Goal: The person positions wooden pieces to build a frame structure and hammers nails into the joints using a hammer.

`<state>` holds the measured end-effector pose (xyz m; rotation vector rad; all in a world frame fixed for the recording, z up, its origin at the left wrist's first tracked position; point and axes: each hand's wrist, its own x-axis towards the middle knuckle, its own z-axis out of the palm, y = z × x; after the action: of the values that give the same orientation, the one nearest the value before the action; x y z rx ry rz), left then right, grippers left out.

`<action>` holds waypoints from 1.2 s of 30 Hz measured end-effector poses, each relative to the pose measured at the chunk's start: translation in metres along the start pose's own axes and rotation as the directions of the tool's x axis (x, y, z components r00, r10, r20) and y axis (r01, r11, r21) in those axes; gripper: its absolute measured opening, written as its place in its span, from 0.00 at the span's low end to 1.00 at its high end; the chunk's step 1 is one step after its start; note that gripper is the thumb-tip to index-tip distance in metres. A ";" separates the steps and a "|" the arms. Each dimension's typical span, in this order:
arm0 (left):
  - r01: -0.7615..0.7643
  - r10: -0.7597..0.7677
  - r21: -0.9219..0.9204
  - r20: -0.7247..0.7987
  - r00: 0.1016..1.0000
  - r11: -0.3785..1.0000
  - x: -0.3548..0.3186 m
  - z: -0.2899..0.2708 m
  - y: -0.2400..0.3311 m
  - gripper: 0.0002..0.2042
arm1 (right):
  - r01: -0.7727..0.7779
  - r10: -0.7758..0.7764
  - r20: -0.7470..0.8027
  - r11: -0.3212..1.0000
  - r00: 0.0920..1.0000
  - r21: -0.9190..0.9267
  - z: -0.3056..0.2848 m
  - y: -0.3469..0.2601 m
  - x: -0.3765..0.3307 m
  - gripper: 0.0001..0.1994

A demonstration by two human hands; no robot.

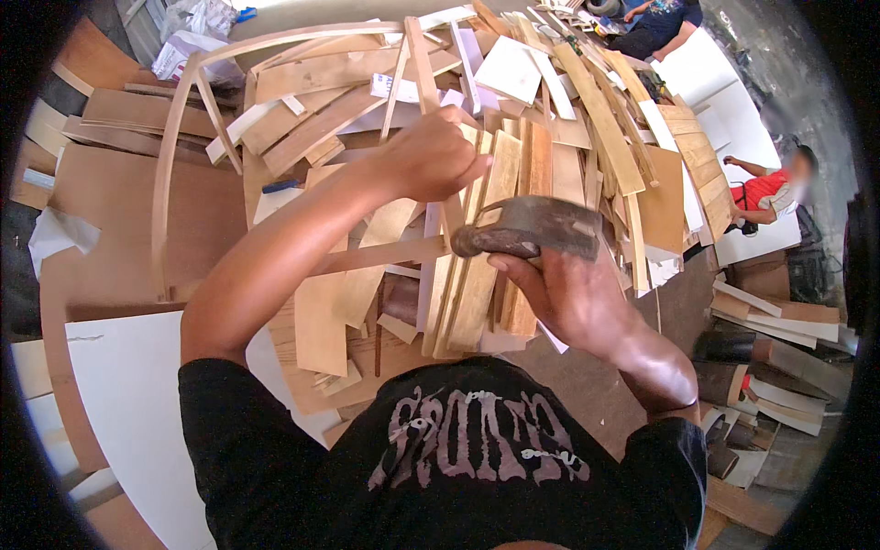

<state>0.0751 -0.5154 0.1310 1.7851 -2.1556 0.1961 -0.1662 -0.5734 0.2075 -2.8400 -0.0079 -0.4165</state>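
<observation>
My left hand (pixel 438 154) is closed in a fist around one bar of a slim wooden frame (pixel 422 69). Whether its fingers also pinch something small, such as a nail, cannot be made out. A claw hammer (pixel 550 227) with a dark, worn head is in my right hand (pixel 587 298), its handle hidden behind the head and my fingers. The hammer's round face points left, close to the lower corner of the frame and just below my left hand. Beneath both hands lie long grooved wooden mouldings (pixel 478 284), stacked side by side.
Loose boards and offcuts (pixel 316 78) cover the work surface beyond my hands. A white panel (pixel 137 403) lies at the left. Plastic bags (pixel 197 50) sit at the far left. One person in red (pixel 761 192) is at the right, another (pixel 655 27) at the far right. Scrap wood (pixel 779 316) lines the right side.
</observation>
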 end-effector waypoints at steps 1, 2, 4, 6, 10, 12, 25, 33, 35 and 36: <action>0.001 -0.001 0.014 -0.009 1.000 1.000 -0.004 -0.001 -0.002 0.28 | 0.075 -0.079 -0.101 0.996 0.992 -0.043 -0.009 -0.003 0.002 0.14; 0.002 -0.002 0.028 -0.017 1.000 1.000 -0.007 -0.002 -0.005 0.28 | 0.061 -0.063 -0.127 0.998 0.990 -0.019 -0.020 -0.006 0.004 0.14; 0.009 -0.010 0.006 0.027 1.000 1.000 -0.003 -0.004 -0.001 0.25 | -0.027 0.039 -0.181 0.998 0.983 0.065 -0.027 -0.006 0.000 0.14; 0.020 -0.019 -0.011 0.073 0.997 1.000 0.000 -0.004 0.000 0.23 | 0.032 -0.040 -0.096 0.996 0.995 -0.086 -0.014 -0.003 0.001 0.12; -0.012 0.013 0.018 -0.030 0.999 1.000 -0.006 -0.003 -0.003 0.24 | 0.063 -0.062 -0.104 0.998 0.993 0.005 -0.022 -0.010 0.007 0.10; 0.019 -0.018 -0.012 0.042 0.999 1.000 -0.005 -0.008 -0.003 0.25 | -0.002 0.036 -0.175 0.982 0.984 0.188 -0.031 -0.009 0.004 0.11; -0.031 0.028 -0.022 -0.117 0.993 0.999 -0.006 -0.001 -0.002 0.27 | -0.132 0.127 0.149 0.991 0.981 0.026 -0.005 0.004 0.008 0.14; 0.024 -0.025 -0.043 -0.027 0.999 0.999 -0.005 0.000 0.001 0.27 | -0.064 0.066 -0.033 0.997 0.997 0.043 0.003 0.016 -0.001 0.16; 0.018 -0.018 -0.003 -0.030 0.999 1.000 -0.010 0.002 -0.003 0.26 | -0.096 0.093 0.025 0.987 0.995 0.130 -0.002 0.017 0.001 0.16; 0.021 -0.021 -0.007 -0.026 0.999 1.000 -0.009 0.001 -0.002 0.26 | -0.128 0.116 0.061 0.959 0.991 0.251 -0.011 0.015 0.001 0.17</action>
<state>0.0785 -0.5073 0.1271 1.7912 -2.1160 0.2062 -0.1680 -0.5907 0.2136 -2.5788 0.0980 -0.3004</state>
